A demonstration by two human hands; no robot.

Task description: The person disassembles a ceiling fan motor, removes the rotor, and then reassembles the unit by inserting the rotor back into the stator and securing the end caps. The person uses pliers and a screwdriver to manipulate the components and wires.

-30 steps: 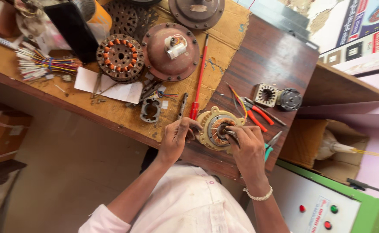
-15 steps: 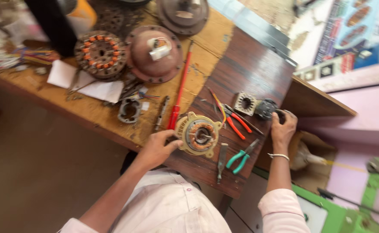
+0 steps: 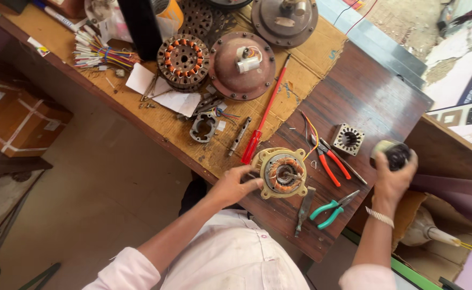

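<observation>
A small motor stator with copper windings in a yellowish frame lies on the dark wooden bench. My left hand rests against its left edge, fingers touching the frame. At the bench's right edge my right hand is closed around a dark round motor part, lifted a little off the wood. A square laminated steel core sits just left of that hand.
Red-handled pliers, green-handled pliers and a flat metal tool lie around the stator. A long red screwdriver, a brown round fan cover, a large wound stator, coloured wires and paper occupy the cardboard-covered bench. Cardboard boxes stand on the floor.
My right hand left the stator, reached right to the dark round part and now grips it, lifted. My left hand stayed at the stator's left edge.
</observation>
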